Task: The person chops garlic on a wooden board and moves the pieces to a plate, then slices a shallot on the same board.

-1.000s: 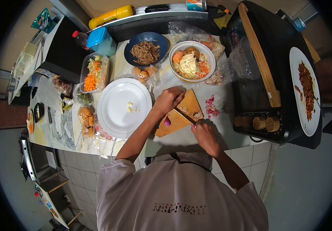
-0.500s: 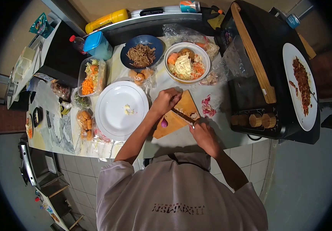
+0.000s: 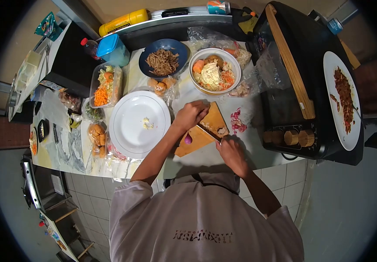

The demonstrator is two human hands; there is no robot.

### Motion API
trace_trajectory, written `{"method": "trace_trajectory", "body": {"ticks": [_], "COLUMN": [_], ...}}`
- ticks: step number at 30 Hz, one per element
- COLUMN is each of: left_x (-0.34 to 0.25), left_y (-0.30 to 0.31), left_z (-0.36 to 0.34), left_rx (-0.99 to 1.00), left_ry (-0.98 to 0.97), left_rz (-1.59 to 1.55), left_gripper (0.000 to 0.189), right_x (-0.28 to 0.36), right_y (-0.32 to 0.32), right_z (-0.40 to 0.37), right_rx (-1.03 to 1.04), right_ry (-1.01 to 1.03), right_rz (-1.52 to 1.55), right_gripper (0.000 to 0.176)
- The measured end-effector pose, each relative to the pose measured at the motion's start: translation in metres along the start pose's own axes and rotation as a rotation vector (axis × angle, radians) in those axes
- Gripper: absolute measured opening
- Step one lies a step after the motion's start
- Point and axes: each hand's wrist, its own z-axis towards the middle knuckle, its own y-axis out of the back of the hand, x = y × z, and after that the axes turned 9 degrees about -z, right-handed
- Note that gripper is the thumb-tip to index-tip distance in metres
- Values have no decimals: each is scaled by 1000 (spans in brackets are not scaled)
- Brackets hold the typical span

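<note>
My right hand (image 3: 231,153) is closed around the handle of a knife (image 3: 208,132), whose blade lies slantwise over a wooden cutting board (image 3: 192,149). My left hand (image 3: 191,115) is at the board's upper left, fingers curled close to the blade's tip; whether they grip anything is hidden. Small pale chopped bits (image 3: 222,130) lie on the board beside the blade. A whole purple shallot (image 3: 188,139) rests on the board below my left wrist. Reddish peelings (image 3: 238,121) are scattered on the counter to the board's right.
Left of the board is a white plate (image 3: 129,139) with a few pale chopped bits. Behind stand a white bowl of mixed food (image 3: 192,81), a blue bowl of brown strips (image 3: 144,65) and a tub of vegetables (image 3: 117,87). A black oven (image 3: 280,102) borders the right side.
The knife blade has turned slightly in my right hand and now shows a thinner profile. Both hands stay in nearly the same place; the whole view has shifted a little.
</note>
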Motion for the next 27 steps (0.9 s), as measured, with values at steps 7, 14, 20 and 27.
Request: {"method": "trace_trajectory", "body": {"ticks": [7, 14, 20, 27], "left_x": [-3, 4, 9, -3], "left_y": [11, 8, -1, -6], "left_z": [7, 15, 13, 12], "left_rx": [-5, -33, -46, -16], "left_ry": [-27, -25, -8, 75], "left_rz": [-72, -58, -119, 26], "left_gripper": [16, 14, 9, 9], "right_x": [1, -7, -12, -18], "right_y": [35, 34, 34, 17], "right_z": [14, 25, 26, 23], "right_rx": [53, 34, 103, 109], "right_ry": [24, -32, -29, -65], "right_rz": [-39, -25, -19, 98], "right_gripper": [36, 36, 36, 34]}}
